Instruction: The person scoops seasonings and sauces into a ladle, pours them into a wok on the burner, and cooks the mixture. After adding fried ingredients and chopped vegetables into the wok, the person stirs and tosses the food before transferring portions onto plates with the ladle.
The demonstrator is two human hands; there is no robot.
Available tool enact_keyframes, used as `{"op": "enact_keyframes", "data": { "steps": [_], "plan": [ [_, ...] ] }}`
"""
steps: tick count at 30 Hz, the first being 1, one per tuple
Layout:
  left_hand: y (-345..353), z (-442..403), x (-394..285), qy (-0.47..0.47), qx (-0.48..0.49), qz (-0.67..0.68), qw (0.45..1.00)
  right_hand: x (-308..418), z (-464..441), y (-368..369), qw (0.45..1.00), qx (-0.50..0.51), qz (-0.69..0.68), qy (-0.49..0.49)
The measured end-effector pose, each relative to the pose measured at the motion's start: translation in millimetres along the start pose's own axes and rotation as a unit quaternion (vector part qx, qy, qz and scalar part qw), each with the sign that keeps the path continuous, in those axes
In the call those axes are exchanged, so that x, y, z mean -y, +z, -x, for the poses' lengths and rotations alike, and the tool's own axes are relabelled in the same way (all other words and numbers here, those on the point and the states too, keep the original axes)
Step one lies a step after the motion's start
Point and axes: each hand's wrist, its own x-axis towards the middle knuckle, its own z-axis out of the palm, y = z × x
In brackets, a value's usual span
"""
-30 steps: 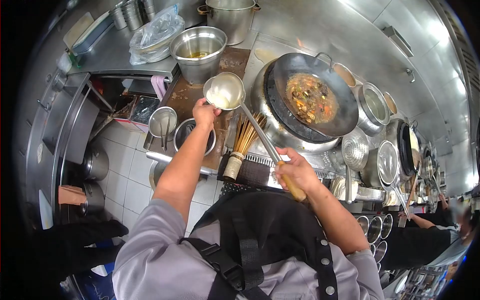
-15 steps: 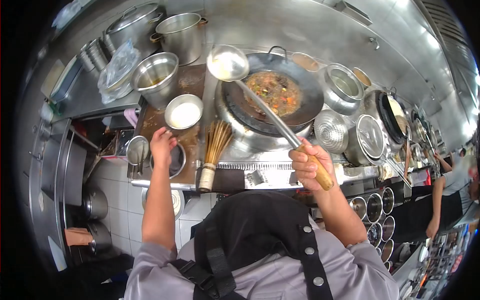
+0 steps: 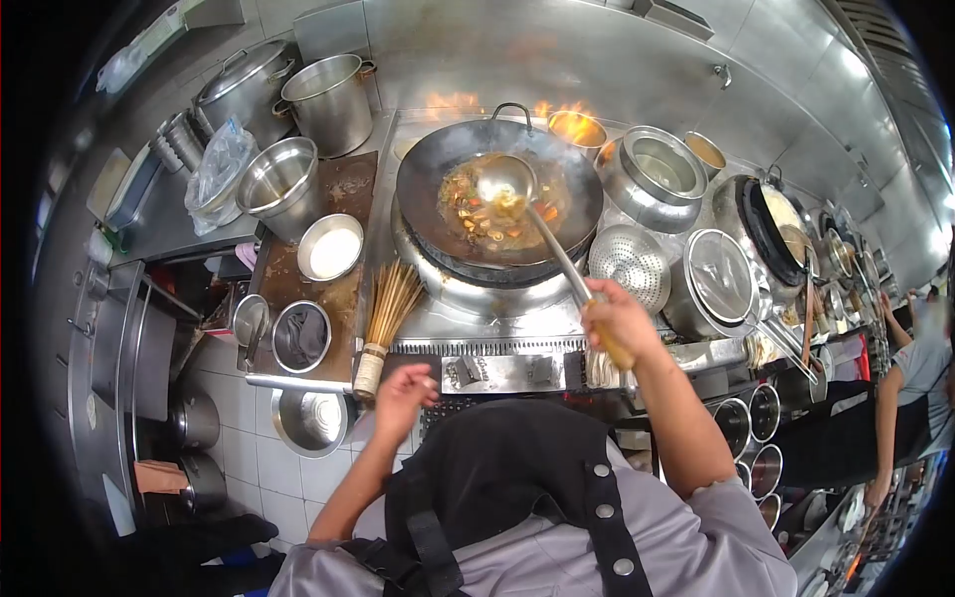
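Right hand (image 3: 615, 323) closed around the wooden grip of a long-handled ladle (image 3: 564, 256); fingers wrapped, thumb side toward the wok. Left hand (image 3: 403, 398) loosely curled, nothing clearly in it, near the tied handle of a bamboo wok brush (image 3: 388, 313) but apart from it. Ladle's bowl is over the middle of the round-bottomed wok (image 3: 420, 204), above or against a saucy mix of chopped vegetables (image 3: 481, 231); contact can't be told from this angle. Yellowish patch inside the bowl, either sauce or reflection. Wok sits on its burner ring, loop handle at the far side; light steam above, flames (image 3: 565, 109) behind, by the wall. On working it well, my judgement: keep the grip well back on the wood, away from the heat; tip the bowl from the wrist, low over the food to limit splashing; sweep along the wok's curve so pieces at the base don't catch; keep the free hand back from the rim. Ladle's long axis runs on a diagonal: wooden butt at the lower right, toward the wearer, shaft slanting up and left across the near rim, bowl end pointing away and leftward. Bowl's hollow appears turned up toward the camera.
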Motion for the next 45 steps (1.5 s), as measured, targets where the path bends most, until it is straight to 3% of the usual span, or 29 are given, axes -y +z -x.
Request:
{"op": "enact_keyframes", "data": {
  "steps": [2,4,6,8,10,12,14,15,18,19,20,21,23,24,26,27,28,30,32,34,35,37,38,39,40,42,43,44,45],
  "plan": [
    [23.1,5.0,22.1,-0.032,0.048,0.001,0.998,3.1,-22.7,-26.5,0.984,0.066,-0.157,0.053],
    [43.3,8.4,38.0,-0.062,0.099,-0.032,0.993,-6.5,-34.5,-19.2,0.988,0.059,-0.138,0.031],
    [61.7,8.9,53.0,-0.077,0.124,-0.064,0.987,-9.5,-18.1,-5.3,0.987,-0.029,0.146,-0.064],
    [75.8,3.5,72.1,-0.091,0.149,-0.095,0.98,-14.8,-12.4,-15.3,0.982,-0.014,0.168,-0.08],
    [88.9,-7.0,104.9,-0.117,0.2,-0.178,0.956,-3.0,-10.3,-32.3,0.996,0.061,-0.054,0.022],
    [104.7,-19.7,147.7,-0.124,0.217,-0.215,0.944,-1.2,-40.4,-48.2,0.985,0.111,-0.12,0.049],
    [124.9,-30.6,183.4,-0.025,0.271,-0.333,0.903,-6.4,-67.2,-39.8,0.997,0.068,-0.048,0.003],
    [138.4,-35.7,185.0,-0.024,0.269,-0.332,0.904,-11.8,-67.5,-33.6,0.997,0.021,0.058,-0.042],
    [173.7,-48.1,192.1,0.009,0.334,-0.446,0.831,-35.4,-33.5,-45.4,0.965,-0.005,0.226,-0.133],
    [184.1,-50.5,201.7,0.046,0.34,-0.454,0.822,-18.3,-3.9,-39.7,0.985,0.006,0.163,-0.062],
    [197.4,-54.4,212.3,0.084,0.345,-0.46,0.814,-11.4,-4.5,-43.0,0.984,0.008,0.169,-0.061],
    [212.3,-63.8,229.7,0.085,0.389,-0.505,0.765,-6.8,-6.9,-47.4,0.997,0.053,0.056,-0.017],
    [232.8,-65.6,259.5,0.09,0.412,-0.492,0.762,2.0,-28.4,-55.8,0.984,0.115,-0.119,0.069],
    [240.8,-65.7,267.4,0.099,0.43,-0.485,0.755,-0.8,-45.6,-53.5,0.984,0.115,-0.117,0.072],
    [252.7,-60.5,252.7,0.041,0.454,-0.508,0.731,-15.0,-76.5,-41.3,0.993,0.078,-0.085,0.01],
    [254.0,-60.0,266.8,0.085,0.452,-0.511,0.726,-24.4,-75.8,-39.6,0.998,0.04,0.037,-0.043],
    [254.8,-57.8,273.1,0.128,0.451,-0.513,0.719,-23.2,-60.4,-38.8,0.998,0.039,0.037,-0.041],
    [251.3,-54.7,281.3,0.127,0.455,-0.522,0.71,-20.2,-15.9,-39.7,0.98,-0.004,0.183,-0.084],
    [251.5,-55.5,291.0,0.129,0.451,-0.53,0.706,-17.8,2.4,-46.4,0.99,0.016,0.133,-0.035],
    [252.9,-54.3,301.9,0.186,0.43,-0.54,0.699,-5.8,-0.5,-55.0,0.99,0.101,-0.079,0.054],
    [256.1,-53.1,299.2,0.187,0.433,-0.538,0.699,6.9,-15.7,-58.7,0.984,0.111,-0.108,0.086],
    [264.5,-52.9,254.6,0.079,0.473,-0.592,0.648,0.5,-52.7,-52.5,0.988,0.095,-0.1,0.067],
    [267.1,-58.6,257.9,0.078,0.472,-0.592,0.649,-4.6,-63.9,-43.8,0.991,0.083,-0.093,0.047],
    [269.5,-66.6,269.8,0.083,0.479,-0.606,0.63,-9.2,-60.8,-32.9,0.999,0.024,0.029,-0.003],
    [272.1,-68.5,272.1,0.086,0.486,-0.62,0.61,-12.3,-47.3,-28.5,0.999,0.025,0.03,0.0],
    [284.2,-79.5,264.9,0.042,0.523,-0.621,0.582,-14.3,-10.1,-21.9,0.982,-0.018,0.181,-0.041],
    [287.3,-84.3,261.2,0.0,0.556,-0.622,0.551,-14.8,2.2,-21.8,0.982,-0.018,0.183,-0.04],
    [284.3,-83.7,257.1,0.001,0.554,-0.621,0.554,-13.5,12.0,-24.8,0.997,0.02,0.075,0.005],
    [277.9,-80.4,257.5,0.034,0.538,-0.583,0.608,-11.5,16.2,-28.8,0.996,0.058,-0.033,0.051]
  ]
}}
